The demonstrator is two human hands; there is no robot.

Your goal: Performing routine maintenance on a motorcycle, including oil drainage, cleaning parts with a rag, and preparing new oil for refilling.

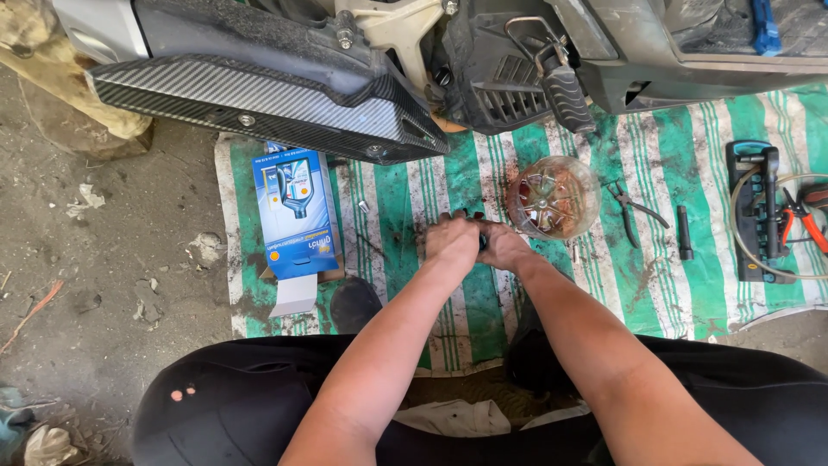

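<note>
Green-and-white striped cloth covers the dusty ground, and the person crouches at its near edge with both forearms stretched out over it. The left hand and the right hand meet at the middle of the cloth, pressed close together, fingers of both curled tight around a small dark part that sits between them; only a sliver of it shows, so what it is cannot be told. Just beyond the right hand, touching or nearly so, stands a clear plastic container with brownish liquid in its bottom. To the left lies a blue carton with its flap open, and a dark round cap rests near it. Right of the container are pliers and a short black socket piece, then further off a black tool holder with a looped hose and red-handled pliers. Above everything hangs the scooter's carbon-patterned exhaust cover, with the engine casing beside it
</note>
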